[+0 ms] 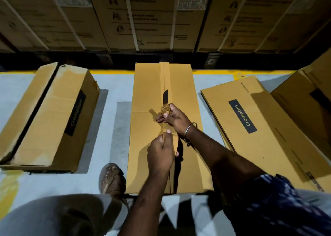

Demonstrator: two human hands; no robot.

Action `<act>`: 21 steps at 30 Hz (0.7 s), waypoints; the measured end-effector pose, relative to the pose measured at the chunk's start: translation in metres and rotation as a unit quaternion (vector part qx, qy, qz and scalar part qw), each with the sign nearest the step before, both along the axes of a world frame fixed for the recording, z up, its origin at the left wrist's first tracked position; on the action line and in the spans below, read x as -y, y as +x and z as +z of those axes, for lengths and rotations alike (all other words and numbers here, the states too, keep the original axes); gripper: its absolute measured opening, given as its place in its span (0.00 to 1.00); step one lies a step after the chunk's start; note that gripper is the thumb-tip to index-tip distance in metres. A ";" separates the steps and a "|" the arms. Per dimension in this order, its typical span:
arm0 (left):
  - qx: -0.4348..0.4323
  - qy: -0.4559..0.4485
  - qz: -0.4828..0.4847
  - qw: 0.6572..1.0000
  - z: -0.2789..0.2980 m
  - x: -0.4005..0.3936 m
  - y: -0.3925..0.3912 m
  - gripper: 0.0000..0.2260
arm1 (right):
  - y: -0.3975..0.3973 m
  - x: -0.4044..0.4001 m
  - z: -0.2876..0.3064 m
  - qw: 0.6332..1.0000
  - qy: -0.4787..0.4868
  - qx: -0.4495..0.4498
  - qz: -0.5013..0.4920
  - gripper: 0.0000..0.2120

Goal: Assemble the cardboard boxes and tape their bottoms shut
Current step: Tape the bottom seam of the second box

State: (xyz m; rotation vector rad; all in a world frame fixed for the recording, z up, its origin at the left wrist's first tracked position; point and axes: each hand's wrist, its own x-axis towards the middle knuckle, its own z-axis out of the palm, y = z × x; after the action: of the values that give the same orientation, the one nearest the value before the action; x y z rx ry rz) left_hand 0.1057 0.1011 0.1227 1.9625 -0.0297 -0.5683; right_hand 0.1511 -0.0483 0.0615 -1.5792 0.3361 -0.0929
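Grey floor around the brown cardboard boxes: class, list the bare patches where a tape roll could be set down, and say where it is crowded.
Bare grey floor lies between the left brown cardboard box and the centre box. A smaller patch separates the centre box from the flattened box. It is crowded at the centre seam, where the left hand and right hand pull brown tape.

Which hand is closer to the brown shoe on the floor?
Left. The left hand holds tape over the near part of the middle box, just up and right of the shoe. The right hand grips the tape roll farther up the box.
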 end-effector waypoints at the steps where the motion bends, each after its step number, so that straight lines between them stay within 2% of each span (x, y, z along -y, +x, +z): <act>1: -0.009 -0.014 0.000 1.000 -0.002 -0.002 0.000 0.23 | 0.000 0.001 0.000 1.000 -0.004 0.003 0.004 0.05; 6: -0.048 -0.047 -0.006 0.998 -0.003 -0.013 -0.004 0.20 | 0.000 0.003 -0.007 1.000 -0.025 -0.002 0.005 0.04; 9: -0.061 -0.019 -0.001 0.998 0.005 -0.022 -0.017 0.19 | 0.000 0.001 -0.011 0.999 -0.046 -0.008 0.007 0.04; 12: -0.087 0.003 -0.015 0.996 0.009 -0.042 -0.049 0.20 | 0.002 0.000 -0.009 1.000 -0.023 -0.006 -0.002 0.05; 16: -0.126 -0.012 -0.018 0.992 0.013 -0.081 -0.089 0.23 | 0.002 0.002 -0.002 1.000 -0.008 -0.019 -0.003 0.06; 21: -0.187 0.063 -0.043 0.979 -0.001 -0.122 -0.132 0.15 | 0.004 -0.003 0.001 0.999 -0.029 -0.027 0.003 0.06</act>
State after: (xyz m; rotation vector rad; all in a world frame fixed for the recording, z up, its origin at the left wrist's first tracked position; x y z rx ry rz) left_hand -0.0261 0.2228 0.1213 1.9533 0.1601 -1.0097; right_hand 0.1550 -0.0453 0.0627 -1.6430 0.3742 -0.0554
